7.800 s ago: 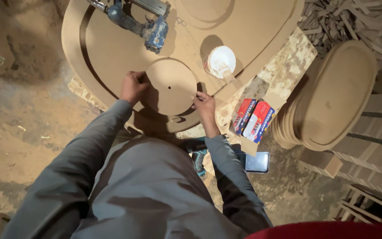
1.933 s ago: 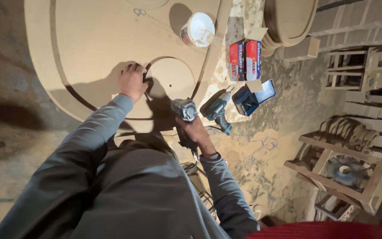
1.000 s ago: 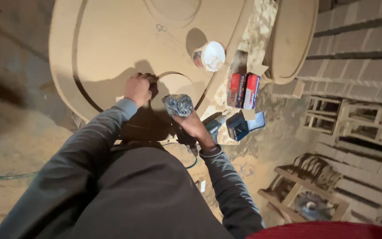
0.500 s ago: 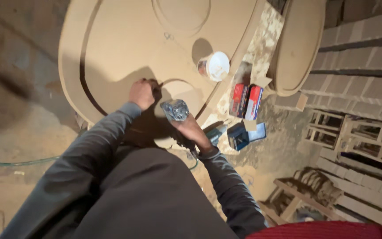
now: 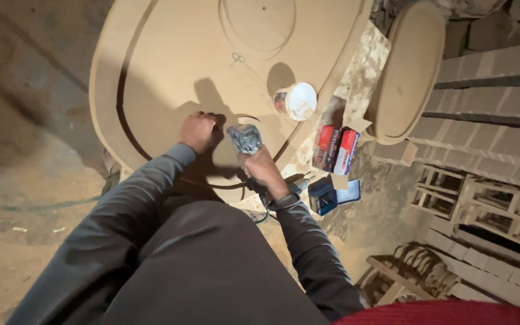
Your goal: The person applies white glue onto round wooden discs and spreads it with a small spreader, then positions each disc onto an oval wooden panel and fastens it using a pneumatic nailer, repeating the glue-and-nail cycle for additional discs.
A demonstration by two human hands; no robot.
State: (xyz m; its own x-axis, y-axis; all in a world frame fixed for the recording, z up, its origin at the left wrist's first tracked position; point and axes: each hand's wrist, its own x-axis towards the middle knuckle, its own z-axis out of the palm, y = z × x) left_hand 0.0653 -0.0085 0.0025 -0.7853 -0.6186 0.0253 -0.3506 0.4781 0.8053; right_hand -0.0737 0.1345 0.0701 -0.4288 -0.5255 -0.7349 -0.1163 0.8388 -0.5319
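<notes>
Since the earlier frame, the right hand (image 5: pixel 259 164) has carried its gripped power tool (image 5: pixel 245 138) onto the round MDF panel (image 5: pixel 170 66), near its lower edge. Beside it the left hand (image 5: pixel 198 131) presses down, fingers curled; the small disc under both is mostly hidden, perhaps in shadow.

A woodworking shop: routed fibreboard panels (image 5: pixel 224 66), sawdust floor (image 5: pixel 25 180) (dim), stacked wooden frames (image 5: pixel 476 204).

Just one head cam, looking steeply down.
Close over both arms, facing the big round board (image 5: pixel 212 78) and floor beyond.
</notes>
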